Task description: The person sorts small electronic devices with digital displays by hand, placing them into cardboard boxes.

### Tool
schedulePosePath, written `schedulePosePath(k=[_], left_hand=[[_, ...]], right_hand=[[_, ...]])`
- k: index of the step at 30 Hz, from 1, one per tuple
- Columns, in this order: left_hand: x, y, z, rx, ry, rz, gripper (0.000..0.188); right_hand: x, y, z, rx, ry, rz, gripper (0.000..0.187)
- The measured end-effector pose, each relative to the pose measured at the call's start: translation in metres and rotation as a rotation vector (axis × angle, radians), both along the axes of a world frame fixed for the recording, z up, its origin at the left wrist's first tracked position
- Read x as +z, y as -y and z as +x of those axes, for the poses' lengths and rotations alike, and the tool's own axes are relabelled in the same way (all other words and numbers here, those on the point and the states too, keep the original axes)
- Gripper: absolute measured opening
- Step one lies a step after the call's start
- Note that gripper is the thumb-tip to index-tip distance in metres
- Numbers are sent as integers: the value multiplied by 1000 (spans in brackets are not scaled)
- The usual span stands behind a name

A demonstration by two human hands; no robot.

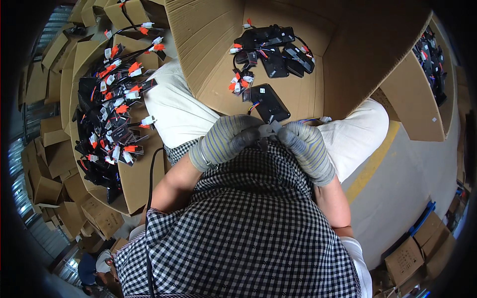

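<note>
Gloved hands joined at a small pale grey piece, above the lap and before an open carton.
We see the left hand (231,136) and the right hand (309,151) in striped knit gloves, the fingertips of each clamped on the small pale grey piece (270,129) between them; in the open carton (211,69), of brown corrugated board, lie flat black rounded-cornered cases (272,103) with coloured wires; beside us at left, a second carton (143,186) holds tangled black leads and orange and white connectors (133,94); below spreads a checked cloth apron (238,223), and at right the smooth grey floor (397,188) bears a yellow stripe (371,164).
</note>
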State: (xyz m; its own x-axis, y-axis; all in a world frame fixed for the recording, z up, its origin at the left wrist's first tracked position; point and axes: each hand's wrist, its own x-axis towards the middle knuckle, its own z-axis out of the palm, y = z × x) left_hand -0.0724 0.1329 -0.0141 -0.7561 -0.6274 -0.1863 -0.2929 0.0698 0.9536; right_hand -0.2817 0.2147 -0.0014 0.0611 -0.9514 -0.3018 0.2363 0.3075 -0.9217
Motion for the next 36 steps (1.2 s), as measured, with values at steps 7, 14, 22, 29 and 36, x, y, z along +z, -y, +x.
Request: schedulePosePath(k=[7, 14, 22, 29, 36], left_hand=[[-16, 7, 5, -224, -59, 248, 44], [0, 19, -1, -386, 85, -44, 27], [-14, 21, -9, -329, -40, 211, 33], [-82, 71, -38, -360, 306, -404, 29], [-146, 85, -48, -518, 588, -594, 25]], right_hand=[[7, 1, -14, 466, -957, -481, 10], [2, 11, -23, 609, -902, -561, 8], [-25, 15, -18, 493, -788, -521, 9], [-13, 17, -3, 757, -237, -259, 22], [-12, 9, 8, 667, -178, -263, 22]])
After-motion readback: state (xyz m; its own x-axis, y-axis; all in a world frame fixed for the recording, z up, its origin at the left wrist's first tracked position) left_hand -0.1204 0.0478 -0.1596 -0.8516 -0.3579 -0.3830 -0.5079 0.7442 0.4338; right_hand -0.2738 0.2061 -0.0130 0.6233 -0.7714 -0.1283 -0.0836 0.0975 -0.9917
